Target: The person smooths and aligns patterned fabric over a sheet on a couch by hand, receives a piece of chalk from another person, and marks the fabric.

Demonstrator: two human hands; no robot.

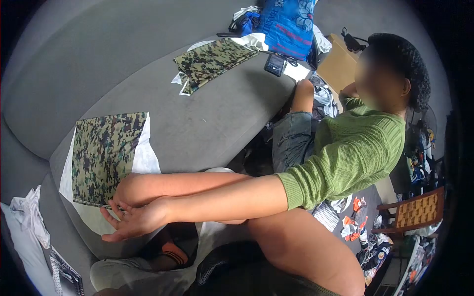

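Note:
A bare arm enters from the lower right, and I take it for mine. Its forearm runs left under a co-worker's outstretched arm. My right hand (130, 188) is bent at the near edge of a camouflage fabric piece (101, 153) with white backing, on the grey cushion. Its fingers are hidden, so I cannot tell whether it grips the cloth. The co-worker's hand (136, 220), below a green sleeve, lies just beside it, palm up with fingers loosely spread. My left hand does not show.
A second camouflage piece (215, 64) lies farther back on the grey cushion (197, 113). Beside it are a phone (274, 65) and a blue bag (289, 29). The co-worker (355, 143) sits close on the right. White cloth (29, 217) is at left, a wooden chair (419, 211) at right.

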